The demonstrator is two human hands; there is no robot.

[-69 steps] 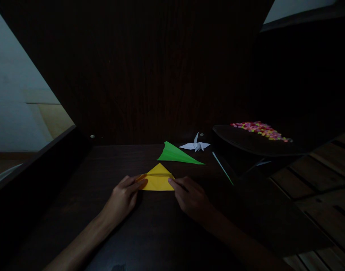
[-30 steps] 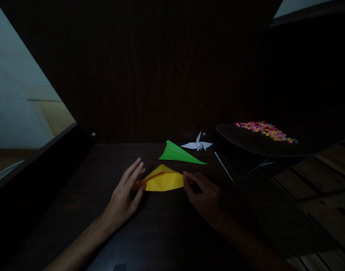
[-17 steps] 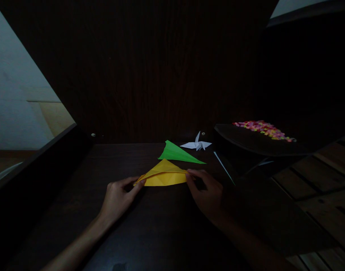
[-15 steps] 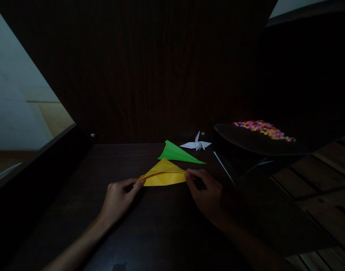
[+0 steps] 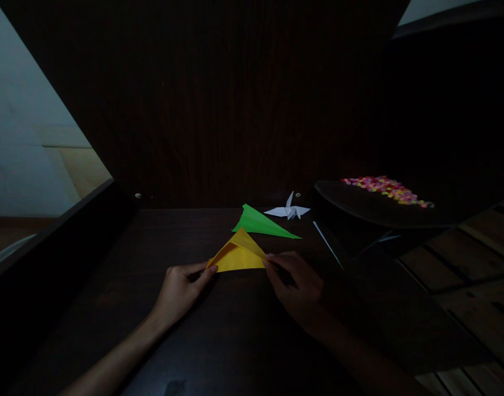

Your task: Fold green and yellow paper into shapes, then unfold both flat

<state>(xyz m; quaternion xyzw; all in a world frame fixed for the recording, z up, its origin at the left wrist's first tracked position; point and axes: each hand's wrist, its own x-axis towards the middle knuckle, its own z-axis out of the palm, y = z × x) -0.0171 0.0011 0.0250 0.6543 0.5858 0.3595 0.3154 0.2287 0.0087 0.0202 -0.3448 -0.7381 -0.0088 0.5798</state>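
A yellow sheet of folded paper [image 5: 241, 257] stands over the dark tabletop, peaked at the top with its layers parted. My left hand [image 5: 184, 289] pinches its left corner between thumb and fingers. Its right corner is gripped by my right hand [image 5: 295, 283], which lies in shadow. Just behind the yellow paper rests a green paper plane [image 5: 262, 224], its point toward the right. A white origami crane [image 5: 288, 211] sits behind that, close to the back panel.
A thin pale strip [image 5: 328, 245] lies right of the plane. On a dark curved shelf [image 5: 351, 206] at the right is a cluster of small pink, red and yellow pieces [image 5: 386, 190]. A raised dark side board [image 5: 49, 236] borders the left. Wooden slats [image 5: 475, 275] show at the right.
Both hands have come closer together. The yellow paper has become narrower and its fold stands more open and peaked. The other things lie where they were.
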